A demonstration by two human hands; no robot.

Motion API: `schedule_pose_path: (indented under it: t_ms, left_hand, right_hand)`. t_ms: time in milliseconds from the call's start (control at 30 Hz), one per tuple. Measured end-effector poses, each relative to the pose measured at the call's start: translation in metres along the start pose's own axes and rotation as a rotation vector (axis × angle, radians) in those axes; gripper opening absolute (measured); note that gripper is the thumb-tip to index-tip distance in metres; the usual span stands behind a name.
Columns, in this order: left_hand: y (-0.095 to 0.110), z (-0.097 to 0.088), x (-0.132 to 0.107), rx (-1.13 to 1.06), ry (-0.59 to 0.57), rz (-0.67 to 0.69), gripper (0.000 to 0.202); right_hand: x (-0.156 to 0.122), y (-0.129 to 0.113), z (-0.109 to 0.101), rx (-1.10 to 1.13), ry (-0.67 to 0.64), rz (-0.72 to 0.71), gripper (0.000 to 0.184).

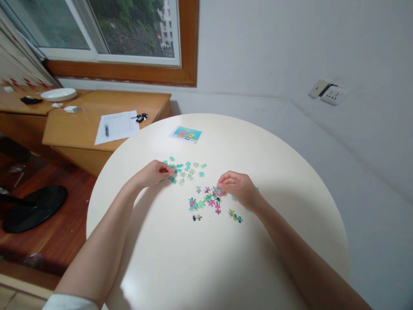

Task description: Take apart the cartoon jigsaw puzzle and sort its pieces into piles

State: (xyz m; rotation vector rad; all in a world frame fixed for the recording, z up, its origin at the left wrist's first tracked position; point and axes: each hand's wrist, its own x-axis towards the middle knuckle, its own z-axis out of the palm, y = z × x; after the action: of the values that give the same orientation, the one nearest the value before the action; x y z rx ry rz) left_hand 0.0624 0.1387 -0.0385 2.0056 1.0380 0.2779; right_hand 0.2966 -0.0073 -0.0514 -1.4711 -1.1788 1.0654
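Small jigsaw pieces lie scattered on a round cream table (226, 258). A group of teal pieces (189, 168) sits toward the left, and a group of pink, teal and yellow pieces (209, 201) sits in the middle. My left hand (155, 173) rests at the edge of the teal group with its fingers curled and pinched on a teal piece. Over the colourful group my right hand (238, 187) is curled, fingertips pinched at a pink piece. A small picture card (186, 134) with a cartoon print lies farther back on the table.
A wooden desk (80, 129) to the left carries a sheet of paper (116, 126), keys (141, 117) and a white plate (59, 94). A black round base (34, 209) stands on the wooden floor. A white wall with sockets (329, 92) is to the right, a window behind.
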Motion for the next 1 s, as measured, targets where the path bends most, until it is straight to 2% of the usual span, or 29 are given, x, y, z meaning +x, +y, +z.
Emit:
schedule_pose_path:
  t_ms: [267, 567, 1000]
  left_hand:
    - [-0.01, -0.007, 0.0, 0.043, -0.088, -0.002, 0.015]
    - [-0.012, -0.004, 0.002, 0.1, -0.162, -0.006, 0.017]
    - [-0.01, -0.004, 0.002, 0.272, -0.077, -0.029, 0.017]
  right_hand:
    - [0.001, 0.004, 0.002, -0.045, 0.005, -0.005, 0.021]
    - [0.001, 0.003, 0.0, -0.041, 0.008, -0.01, 0.02]
    - [0.003, 0.011, -0.005, -0.213, 0.081, -0.131, 0.016]
